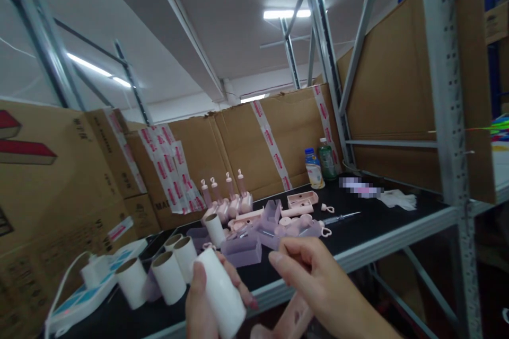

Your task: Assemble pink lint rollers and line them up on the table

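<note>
My left hand is closed around a white paper roll low in the head view, tilted toward the bench. My right hand hovers just right of the roll with fingers curled and thumb forward; whether it pinches anything I cannot tell. A pink plastic part lies below my hands. Several white cardboard-core rolls stand on the black bench just left of my hands. Translucent lilac boxes sit right behind the held roll.
Pink plastic housings and pink bottle-like pieces crowd mid-bench. Two drink bottles, a screwdriver and white gloves lie farther back. A white power strip sits left. Cardboard boxes wall the bench; a steel rack post stands right.
</note>
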Tool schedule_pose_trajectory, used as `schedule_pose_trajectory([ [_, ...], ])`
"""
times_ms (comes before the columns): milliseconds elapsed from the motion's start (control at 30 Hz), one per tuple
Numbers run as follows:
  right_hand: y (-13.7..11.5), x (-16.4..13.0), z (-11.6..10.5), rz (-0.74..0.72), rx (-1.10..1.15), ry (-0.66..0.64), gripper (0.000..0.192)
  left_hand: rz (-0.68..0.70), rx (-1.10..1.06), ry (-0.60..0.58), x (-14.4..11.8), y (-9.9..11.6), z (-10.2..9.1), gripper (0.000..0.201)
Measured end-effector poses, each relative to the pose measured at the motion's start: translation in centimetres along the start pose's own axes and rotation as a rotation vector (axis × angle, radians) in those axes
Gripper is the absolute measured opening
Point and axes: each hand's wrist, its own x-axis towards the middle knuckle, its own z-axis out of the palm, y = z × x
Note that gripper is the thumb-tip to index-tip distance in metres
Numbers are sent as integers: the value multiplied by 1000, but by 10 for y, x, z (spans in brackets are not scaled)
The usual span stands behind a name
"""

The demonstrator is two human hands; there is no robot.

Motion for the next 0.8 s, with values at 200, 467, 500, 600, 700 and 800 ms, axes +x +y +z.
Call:
schedule_pose_trajectory([
  [200, 8, -2, -61, -216, -466, 643, 47, -138, -197, 78, 2, 11, -2, 25],
  [467, 17, 7, -69, -293, -721, 510, 34, -152, 13, -239, -8, -3, 3, 46],
  [500, 13, 4, -61, -316, -699, 380, 29, -178, 59, -340, -10, -5, 1, 50],
  [600, 0, -6, -41, -352, -680, -27, 23, -201, 191, -556, -13, -3, -6, 58],
  [700, -11, -12, -30, -328, -739, -240, 24, -195, 259, -642, -15, 4, -15, 58],
  [800, -17, -11, -26, -331, -767, -316, 24, -206, 311, -668, -15, 14, -21, 54],
])
